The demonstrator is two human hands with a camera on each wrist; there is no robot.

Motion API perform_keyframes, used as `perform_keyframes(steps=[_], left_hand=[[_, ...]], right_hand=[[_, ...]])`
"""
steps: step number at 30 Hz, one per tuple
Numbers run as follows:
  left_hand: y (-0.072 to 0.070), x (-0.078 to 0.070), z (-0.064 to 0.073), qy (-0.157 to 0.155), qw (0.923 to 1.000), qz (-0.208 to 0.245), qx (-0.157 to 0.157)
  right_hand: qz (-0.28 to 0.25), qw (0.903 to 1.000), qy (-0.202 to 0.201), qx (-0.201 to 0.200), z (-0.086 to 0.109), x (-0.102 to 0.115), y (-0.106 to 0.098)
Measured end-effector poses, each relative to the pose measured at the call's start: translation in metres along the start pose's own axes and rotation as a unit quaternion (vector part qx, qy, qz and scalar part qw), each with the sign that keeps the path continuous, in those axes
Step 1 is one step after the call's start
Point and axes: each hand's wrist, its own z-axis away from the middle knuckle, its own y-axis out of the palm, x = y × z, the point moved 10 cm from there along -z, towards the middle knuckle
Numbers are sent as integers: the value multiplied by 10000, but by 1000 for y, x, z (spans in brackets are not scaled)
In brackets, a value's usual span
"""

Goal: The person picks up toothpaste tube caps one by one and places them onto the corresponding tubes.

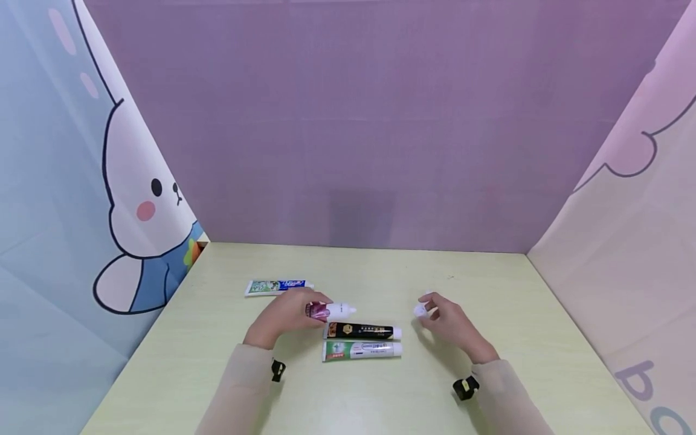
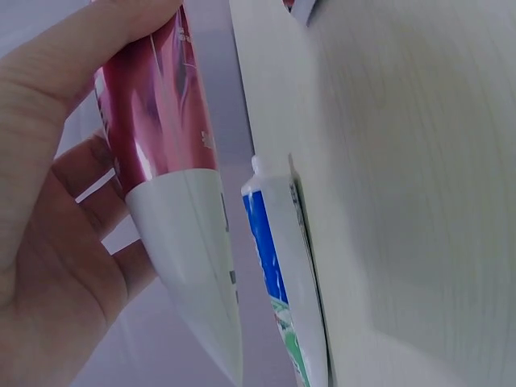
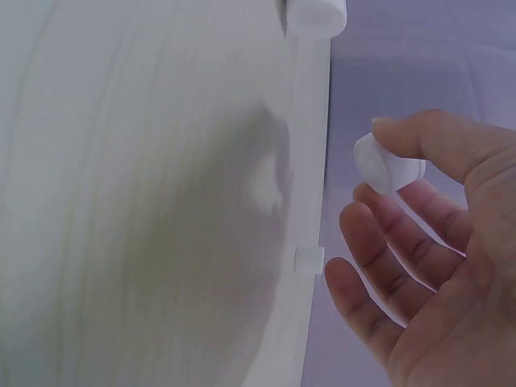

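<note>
In the head view my left hand (image 1: 290,311) grips a magenta-and-white toothpaste tube (image 1: 328,310). Its bare white nozzle points right, toward the other hand. The left wrist view shows the thumb and fingers around the tube's magenta part (image 2: 157,105). My right hand (image 1: 450,323) pinches a white cap (image 3: 389,164) between thumb and fingertips, above the table and apart from the tube. A second small white cap (image 3: 309,260) lies on the table beyond the right fingertips.
A black toothpaste tube (image 1: 361,331) and a white-and-green one (image 1: 361,350) lie side by side in front, caps to the right. Behind the left hand lies a blue-and-green tube (image 1: 276,287). A purple cloth wall (image 1: 370,151) stands at the table's (image 1: 489,278) back edge.
</note>
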Motion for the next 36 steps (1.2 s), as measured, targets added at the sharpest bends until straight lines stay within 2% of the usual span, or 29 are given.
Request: perform_keyframes(steps=[12,19,25,29,36], left_hand=[[16,-9,-12,-132,9996,7,238],[20,-16,-16,5,9997,-29,241],[23,-20,-21,94,9995,12,295],[26,-22,-22,107,9995,62,303],[28,-26,-24,100,9994,119,320]], right_hand=[[-327,9993,-41,195,-3,11,16],[-413,9975,-480,328,-2,25,23],[-597,9925,-974,433,-1,40,28],[-535,9897,-1260,414,0,50,29],[-561,9866,-1480,385,0,60,34]])
